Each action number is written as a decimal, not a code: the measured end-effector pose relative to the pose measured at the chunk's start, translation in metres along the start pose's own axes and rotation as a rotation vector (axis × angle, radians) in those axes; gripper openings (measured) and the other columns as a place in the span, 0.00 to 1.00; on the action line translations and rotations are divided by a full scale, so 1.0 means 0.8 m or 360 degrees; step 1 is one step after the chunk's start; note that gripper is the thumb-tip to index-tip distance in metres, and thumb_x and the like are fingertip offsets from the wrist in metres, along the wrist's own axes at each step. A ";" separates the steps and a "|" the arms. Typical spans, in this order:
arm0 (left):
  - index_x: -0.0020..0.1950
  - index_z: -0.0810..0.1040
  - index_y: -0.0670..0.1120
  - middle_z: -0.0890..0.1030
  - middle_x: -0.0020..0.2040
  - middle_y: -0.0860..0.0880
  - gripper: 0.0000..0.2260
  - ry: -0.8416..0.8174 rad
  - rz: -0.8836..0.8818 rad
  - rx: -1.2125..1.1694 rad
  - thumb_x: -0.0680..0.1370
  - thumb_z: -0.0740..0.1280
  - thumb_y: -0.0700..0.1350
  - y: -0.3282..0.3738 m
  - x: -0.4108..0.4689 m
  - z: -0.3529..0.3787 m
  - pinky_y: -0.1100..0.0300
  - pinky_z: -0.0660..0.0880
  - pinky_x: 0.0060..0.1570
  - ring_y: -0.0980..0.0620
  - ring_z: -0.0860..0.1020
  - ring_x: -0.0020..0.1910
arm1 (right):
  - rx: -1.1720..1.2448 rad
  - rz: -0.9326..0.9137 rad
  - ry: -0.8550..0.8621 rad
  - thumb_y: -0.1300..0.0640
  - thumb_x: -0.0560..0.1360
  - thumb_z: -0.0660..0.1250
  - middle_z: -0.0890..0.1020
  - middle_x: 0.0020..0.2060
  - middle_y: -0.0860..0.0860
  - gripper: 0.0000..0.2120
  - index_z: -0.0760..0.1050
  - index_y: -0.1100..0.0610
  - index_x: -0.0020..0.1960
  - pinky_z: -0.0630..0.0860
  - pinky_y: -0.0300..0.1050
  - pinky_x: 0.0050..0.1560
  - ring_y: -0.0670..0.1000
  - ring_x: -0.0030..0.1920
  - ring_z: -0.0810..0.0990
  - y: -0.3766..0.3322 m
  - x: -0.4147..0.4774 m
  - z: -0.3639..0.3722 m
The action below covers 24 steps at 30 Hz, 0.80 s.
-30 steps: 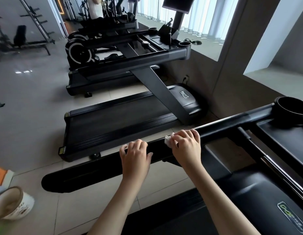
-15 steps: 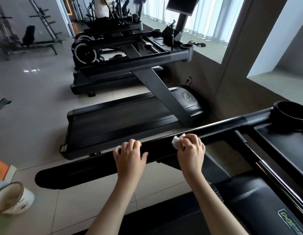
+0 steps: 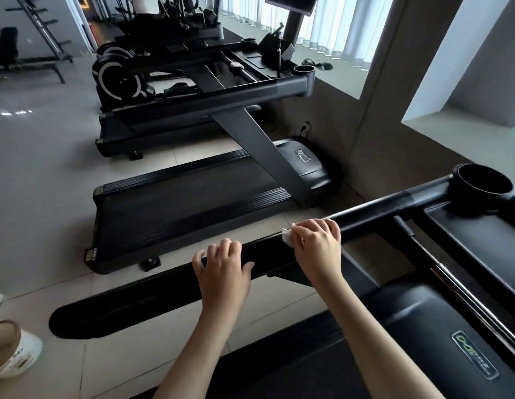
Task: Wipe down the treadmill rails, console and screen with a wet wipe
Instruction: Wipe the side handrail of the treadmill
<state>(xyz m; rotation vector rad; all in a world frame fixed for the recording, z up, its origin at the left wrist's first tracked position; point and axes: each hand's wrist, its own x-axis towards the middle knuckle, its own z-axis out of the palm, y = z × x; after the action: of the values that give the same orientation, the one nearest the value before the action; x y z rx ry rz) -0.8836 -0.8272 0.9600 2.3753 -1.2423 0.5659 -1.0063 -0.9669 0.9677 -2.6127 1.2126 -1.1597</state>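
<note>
**Up on the rail: both grips down, wipe under the right**

Both of the person's bare forearms reach forward from the bottom of the view to the black rail point(image 3: 135, 295) of the near treadmill. It runs slantwise from the lower left up to a round cup holder point(image 3: 485, 184) at the right.

The left grip point(image 3: 223, 272) sits lower on the rail, palm down and wrist nearly straight. Its 4 fingers are curled over the top and far side and the thumb is spread along the near edge, so it clasps the rail itself.

The right grip point(image 3: 316, 249) is just beside it, further up the rail, with knuckles raised and fingers bent over the bar. Its fingers are curled round a white wet wipe point(image 3: 287, 237), pressing it against the rail's top. Only a crumpled corner of the wipe shows, poking out at the left of the fingers; the rest is hidden under the palm.

The 2 grips are near each other but apart, with a bare stretch of rail between them.

Beyond the rail, across a strip of tiled floor point(image 3: 49, 197), another treadmill point(image 3: 178, 208) lies roughly parallel. A white and brown tub point(image 3: 11, 349) stands on the floor at the lower left.
</note>
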 end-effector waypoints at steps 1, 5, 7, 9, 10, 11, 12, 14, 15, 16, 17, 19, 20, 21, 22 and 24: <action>0.43 0.78 0.45 0.78 0.42 0.50 0.19 0.0000 0.0015 -0.0005 0.60 0.82 0.50 -0.001 0.001 -0.001 0.44 0.73 0.52 0.46 0.78 0.42 | -0.0034 0.0073 0.0002 0.52 0.73 0.61 0.83 0.37 0.49 0.15 0.83 0.55 0.36 0.66 0.51 0.58 0.55 0.42 0.80 0.005 0.006 -0.002; 0.45 0.79 0.43 0.78 0.43 0.48 0.19 0.0026 0.0167 0.0075 0.62 0.81 0.50 -0.003 0.000 -0.005 0.43 0.73 0.51 0.45 0.78 0.41 | -0.0163 0.0263 0.0038 0.55 0.72 0.63 0.83 0.35 0.51 0.13 0.82 0.58 0.34 0.64 0.52 0.61 0.57 0.40 0.80 -0.001 0.011 -0.002; 0.46 0.79 0.43 0.78 0.43 0.47 0.19 0.0043 0.0193 0.0094 0.63 0.80 0.50 -0.002 0.001 -0.007 0.42 0.73 0.52 0.45 0.78 0.42 | -0.0098 0.0115 0.0052 0.55 0.73 0.61 0.83 0.37 0.51 0.15 0.83 0.58 0.36 0.66 0.51 0.59 0.57 0.41 0.80 -0.010 0.000 0.003; 0.46 0.78 0.44 0.78 0.44 0.48 0.17 0.0034 0.0178 0.0063 0.65 0.79 0.50 -0.001 0.004 -0.004 0.42 0.72 0.53 0.46 0.78 0.43 | -0.0058 0.0012 0.0080 0.54 0.73 0.62 0.84 0.39 0.50 0.14 0.84 0.57 0.39 0.67 0.50 0.58 0.55 0.41 0.80 -0.005 -0.006 0.000; 0.46 0.78 0.44 0.78 0.44 0.48 0.17 0.0026 0.0170 0.0028 0.65 0.79 0.50 0.000 0.006 -0.002 0.43 0.72 0.53 0.46 0.78 0.43 | -0.0083 0.0023 0.0106 0.54 0.73 0.63 0.84 0.39 0.50 0.13 0.84 0.56 0.39 0.67 0.50 0.58 0.55 0.41 0.80 0.003 -0.005 -0.002; 0.47 0.78 0.45 0.78 0.46 0.49 0.17 0.0024 0.0174 -0.0026 0.65 0.79 0.49 0.002 0.007 0.000 0.43 0.72 0.53 0.47 0.78 0.44 | -0.0122 0.0083 0.0144 0.55 0.73 0.65 0.83 0.39 0.50 0.11 0.84 0.57 0.39 0.66 0.50 0.59 0.55 0.41 0.80 0.014 -0.003 -0.004; 0.49 0.78 0.46 0.79 0.47 0.50 0.18 0.0024 0.0194 -0.0099 0.65 0.80 0.49 0.005 0.009 0.001 0.44 0.72 0.52 0.48 0.78 0.45 | -0.0161 0.0179 0.0192 0.56 0.72 0.66 0.83 0.39 0.51 0.09 0.84 0.57 0.39 0.66 0.51 0.59 0.56 0.41 0.80 0.023 -0.001 -0.005; 0.53 0.79 0.47 0.80 0.50 0.51 0.20 0.0020 0.0262 -0.0259 0.65 0.80 0.47 0.017 0.015 0.003 0.46 0.73 0.51 0.49 0.79 0.46 | -0.0181 0.0353 0.0255 0.57 0.71 0.68 0.83 0.39 0.52 0.07 0.84 0.59 0.40 0.66 0.52 0.59 0.58 0.41 0.80 0.028 -0.002 -0.004; 0.54 0.79 0.47 0.80 0.51 0.51 0.20 0.0005 0.0292 -0.0311 0.65 0.79 0.47 0.024 0.018 0.004 0.47 0.73 0.51 0.49 0.79 0.47 | -0.0164 0.0361 0.0270 0.58 0.71 0.68 0.83 0.40 0.53 0.07 0.84 0.60 0.40 0.67 0.52 0.58 0.58 0.41 0.80 0.024 -0.005 -0.001; 0.55 0.79 0.47 0.80 0.51 0.52 0.20 -0.0022 0.0314 -0.0334 0.66 0.79 0.47 0.030 0.022 0.006 0.47 0.72 0.52 0.49 0.79 0.48 | -0.0135 0.0317 0.0266 0.59 0.70 0.68 0.83 0.40 0.53 0.07 0.84 0.60 0.40 0.68 0.52 0.57 0.58 0.41 0.79 0.018 -0.011 0.003; 0.55 0.79 0.47 0.80 0.51 0.52 0.19 -0.0050 0.0328 -0.0330 0.66 0.78 0.48 0.035 0.024 0.008 0.47 0.72 0.52 0.49 0.79 0.48 | -0.0099 0.0233 0.0252 0.60 0.70 0.69 0.82 0.41 0.53 0.05 0.83 0.60 0.40 0.69 0.52 0.57 0.57 0.42 0.79 0.013 -0.018 0.007; 0.53 0.79 0.48 0.80 0.50 0.52 0.18 -0.0108 0.0323 -0.0289 0.66 0.79 0.48 0.043 0.026 0.014 0.47 0.72 0.52 0.49 0.79 0.48 | -0.0052 0.0059 0.0241 0.63 0.69 0.70 0.82 0.42 0.53 0.04 0.84 0.59 0.40 0.71 0.53 0.57 0.56 0.42 0.79 0.016 -0.028 0.008; 0.51 0.80 0.48 0.80 0.48 0.52 0.18 -0.0124 0.0315 -0.0266 0.65 0.80 0.48 0.044 0.026 0.016 0.46 0.73 0.52 0.49 0.79 0.47 | -0.0050 0.0034 0.0258 0.64 0.69 0.70 0.82 0.41 0.53 0.04 0.84 0.59 0.40 0.71 0.52 0.57 0.56 0.42 0.79 0.024 -0.029 0.006; 0.50 0.80 0.48 0.80 0.48 0.52 0.18 -0.0129 0.0300 -0.0248 0.63 0.80 0.47 0.046 0.026 0.019 0.46 0.73 0.51 0.49 0.79 0.47 | -0.0052 0.0076 0.0286 0.63 0.69 0.70 0.82 0.41 0.53 0.04 0.84 0.59 0.40 0.71 0.52 0.57 0.56 0.42 0.79 0.033 -0.026 0.005; 0.49 0.80 0.48 0.80 0.47 0.52 0.19 -0.0124 0.0277 -0.0235 0.62 0.81 0.46 0.048 0.025 0.021 0.46 0.74 0.51 0.49 0.79 0.46 | -0.0058 0.0170 0.0318 0.62 0.70 0.70 0.82 0.41 0.53 0.04 0.84 0.60 0.41 0.69 0.51 0.57 0.56 0.42 0.79 0.041 -0.023 0.004; 0.49 0.80 0.48 0.80 0.47 0.52 0.19 -0.0111 0.0230 -0.0225 0.61 0.81 0.45 0.051 0.025 0.021 0.45 0.74 0.51 0.49 0.79 0.46 | -0.0060 0.0338 0.0341 0.60 0.70 0.70 0.82 0.42 0.53 0.05 0.84 0.60 0.41 0.67 0.50 0.58 0.55 0.43 0.78 0.045 -0.017 0.002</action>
<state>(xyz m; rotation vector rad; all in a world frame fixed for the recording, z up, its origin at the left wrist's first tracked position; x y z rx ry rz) -0.9047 -0.8709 0.9626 2.2186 -1.4435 0.4258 -1.0340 -0.9829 0.9463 -2.3584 1.5201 -1.4126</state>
